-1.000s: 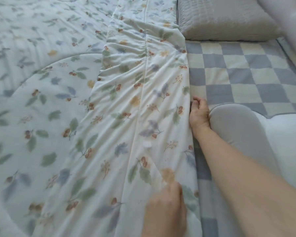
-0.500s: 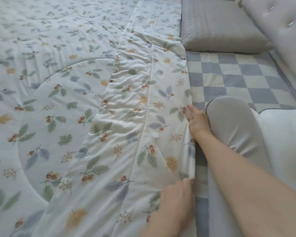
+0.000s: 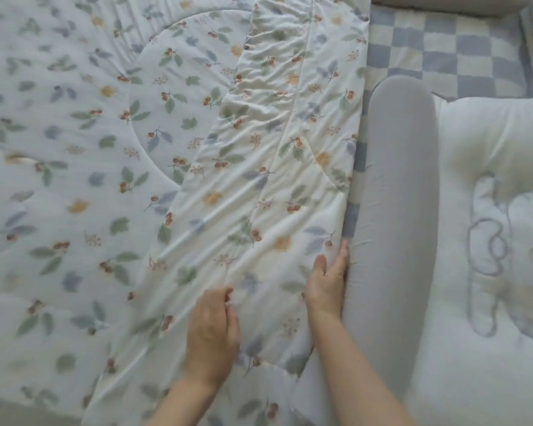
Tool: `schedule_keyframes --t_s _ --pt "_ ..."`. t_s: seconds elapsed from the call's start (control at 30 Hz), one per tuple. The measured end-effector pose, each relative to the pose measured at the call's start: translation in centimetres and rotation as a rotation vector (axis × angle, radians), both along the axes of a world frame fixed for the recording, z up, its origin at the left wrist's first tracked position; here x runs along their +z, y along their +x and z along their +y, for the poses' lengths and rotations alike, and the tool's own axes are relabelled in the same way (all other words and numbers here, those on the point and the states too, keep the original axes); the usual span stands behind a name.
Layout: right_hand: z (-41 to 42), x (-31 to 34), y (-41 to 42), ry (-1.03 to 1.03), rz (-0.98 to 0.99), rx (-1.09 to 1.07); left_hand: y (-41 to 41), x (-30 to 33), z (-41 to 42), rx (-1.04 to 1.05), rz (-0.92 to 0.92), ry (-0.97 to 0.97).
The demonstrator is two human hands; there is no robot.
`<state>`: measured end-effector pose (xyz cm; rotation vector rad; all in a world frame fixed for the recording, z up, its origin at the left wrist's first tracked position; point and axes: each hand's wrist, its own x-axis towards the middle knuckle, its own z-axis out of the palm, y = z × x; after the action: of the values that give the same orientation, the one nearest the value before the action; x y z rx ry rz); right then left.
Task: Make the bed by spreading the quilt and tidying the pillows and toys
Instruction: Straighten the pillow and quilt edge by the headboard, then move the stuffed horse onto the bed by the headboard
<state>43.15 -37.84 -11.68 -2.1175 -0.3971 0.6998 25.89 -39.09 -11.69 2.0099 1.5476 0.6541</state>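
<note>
Bedroom — quilt point(image 3: 111, 155), pillow point(image 3: 486, 241)

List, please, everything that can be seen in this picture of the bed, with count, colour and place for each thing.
quilt: one, white with green, blue and orange leaf print, over left and middle, its right edge folded back
checked sheet: one, blue and cream, upper right
bolster pillow: one, grey, long, right of the quilt's edge
white pillow: one, with grey stitched outline, far right
grey pillow: one, top right edge, mostly cut off
left hand: one, flat on the quilt's fold, bottom centre
right hand: one, fingers straight, at the quilt's edge beside the bolster
</note>
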Motion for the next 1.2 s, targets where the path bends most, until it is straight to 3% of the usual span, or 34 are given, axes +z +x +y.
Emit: schedule_keyframes --t_s 0.2,0.3,0.37,0.47,0.57,0.67,0.83,1.0,1.1,1.2 --pt "-12.2 1.3 -11.1 -0.194 0.176 -0.01 -9.0 0.7 -4.8 0.147 0.252 -0.1" --pt "-19.5 1.3 -14.7 -0.434 0.181 -0.238 -12.8 0.9 -6.0 0.269 0.322 -0.246" --pt "-23.7 1.6 -15.8 -0.443 0.213 -0.335 -15.4 0.5 -6.4 0.298 0.336 -0.351" --pt "-24.8 1.5 -15.9 -0.434 0.288 -0.144 -18.2 -0.4 -6.0 0.264 0.236 -0.45" --pt "-23.3 0.2 -15.1 -0.502 0.216 0.031 -19.2 -0.4 -5.7 0.222 0.196 -0.498" --pt "-24.2 0.2 -14.1 -0.595 0.1 0.002 -20.0 0.0 -5.8 0.193 0.191 -0.537" --pt "-25.8 -0.8 -14.5 -0.602 0.114 -0.094 -20.8 0.1 -6.9 0.169 0.225 -0.578" --pt "-25.4 1.1 -14.4 -0.484 0.248 -0.15 -20.7 1.9 -5.8 0.026 0.447 -0.444" --pt "-27.8 6.4 -13.7 -0.312 0.239 -0.139 -17.1 6.1 -5.1 -0.16 0.354 -0.299" --pt "-31.9 13.1 -12.3 -0.195 0.065 -0.218 -10.2 11.6 -5.3 -0.408 0.252 -0.203"
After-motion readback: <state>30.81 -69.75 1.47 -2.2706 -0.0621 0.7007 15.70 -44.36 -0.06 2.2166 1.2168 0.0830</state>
